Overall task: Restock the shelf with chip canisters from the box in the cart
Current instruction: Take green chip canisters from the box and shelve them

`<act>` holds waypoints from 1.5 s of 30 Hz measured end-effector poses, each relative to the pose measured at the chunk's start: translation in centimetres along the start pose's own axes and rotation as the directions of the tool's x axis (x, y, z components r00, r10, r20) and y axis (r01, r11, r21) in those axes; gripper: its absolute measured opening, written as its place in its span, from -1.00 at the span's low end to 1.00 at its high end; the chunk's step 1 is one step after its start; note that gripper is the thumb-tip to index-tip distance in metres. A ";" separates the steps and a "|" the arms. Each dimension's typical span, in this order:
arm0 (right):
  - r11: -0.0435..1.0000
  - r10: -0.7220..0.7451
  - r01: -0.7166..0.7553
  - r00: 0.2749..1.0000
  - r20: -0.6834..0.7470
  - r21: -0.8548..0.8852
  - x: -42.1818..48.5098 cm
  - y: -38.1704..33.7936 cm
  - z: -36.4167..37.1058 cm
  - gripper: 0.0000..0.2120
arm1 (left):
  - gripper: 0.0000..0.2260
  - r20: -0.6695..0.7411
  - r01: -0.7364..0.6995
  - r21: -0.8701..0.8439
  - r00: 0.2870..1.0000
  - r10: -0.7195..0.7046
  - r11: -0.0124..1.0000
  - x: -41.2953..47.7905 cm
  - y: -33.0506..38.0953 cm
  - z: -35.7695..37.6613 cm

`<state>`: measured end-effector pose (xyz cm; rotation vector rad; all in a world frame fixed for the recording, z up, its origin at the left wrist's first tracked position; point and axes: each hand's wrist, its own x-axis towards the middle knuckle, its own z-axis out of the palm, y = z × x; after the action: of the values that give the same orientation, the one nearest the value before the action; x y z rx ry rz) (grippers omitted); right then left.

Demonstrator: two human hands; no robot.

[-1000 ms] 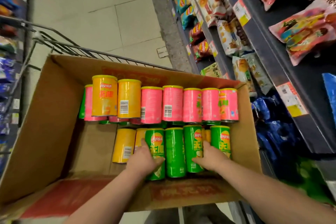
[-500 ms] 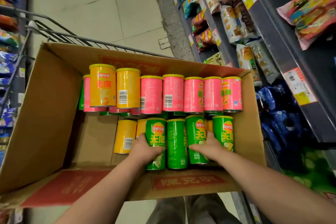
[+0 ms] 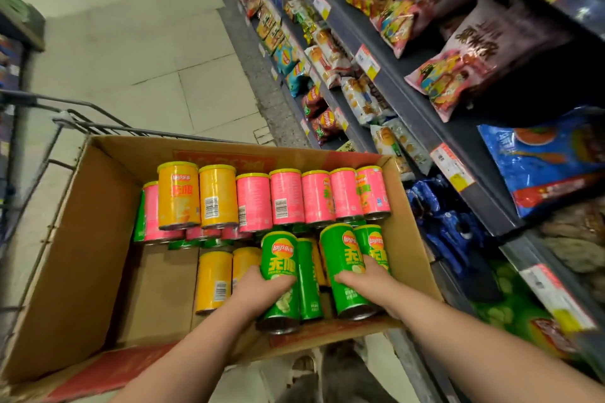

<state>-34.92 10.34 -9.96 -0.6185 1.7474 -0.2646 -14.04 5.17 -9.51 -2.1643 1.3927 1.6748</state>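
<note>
So I've got one green can in each hand. My left hand (image 3: 258, 288) is wrapped round the middle of the left canister (image 3: 279, 258), and my right hand (image 3: 370, 281) is curled round the right canister (image 3: 342, 255). Both are at the near end of the box (image 3: 82, 239), which sits in the cart (image 3: 82, 121). They look like they're coming up out of the pile, with their metal bottoms over the near flap.

There's a third green can (image 3: 307, 281) lying between them and another one (image 3: 373, 249) just to the right. The yellow ones (image 3: 212, 278) are off to the left, and the pink row (image 3: 284, 196) is at the far end.

The bit that matters is that the shelf (image 3: 425, 114) is all on my right, so my right hand is the closer one and probably goes in first. Both cans lie with the long axis running near to far and the lids pointing away from me. I reckon I'll have to swing them right and stand them up.

I can't tell which slot they go in. The low shelf near me has something green, but it's too blurry to read.
</note>
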 end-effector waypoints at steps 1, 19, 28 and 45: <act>1.000 -0.020 0.020 1.000 -0.023 0.021 -0.6 0.0 0.0 -0.32 | -0.47 -0.002 -0.030 -0.003 1.000 0.030 1.000 -0.4 0.2 0.0; 0.945 -0.171 0.272 0.885 -0.433 0.182 -13.9 0.5 -0.4 -0.47 | -0.31 0.124 -0.473 -0.030 0.872 0.473 0.881 -9.2 4.6 0.5; 0.883 -0.158 0.383 0.786 -0.598 0.270 -19.8 3.1 -0.5 -0.62 | -0.34 0.209 -0.610 -0.050 0.768 0.606 0.791 -13.9 5.8 2.9; 0.804 0.037 0.503 0.490 -0.871 0.317 -32.2 12.4 -6.0 -0.57 | -0.47 0.497 -0.787 -0.135 0.471 0.728 0.601 -24.4 10.6 14.2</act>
<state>-38.88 37.06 12.38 -0.2949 2.3526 -1.4590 -31.54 21.35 8.99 -0.8379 2.3457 2.0832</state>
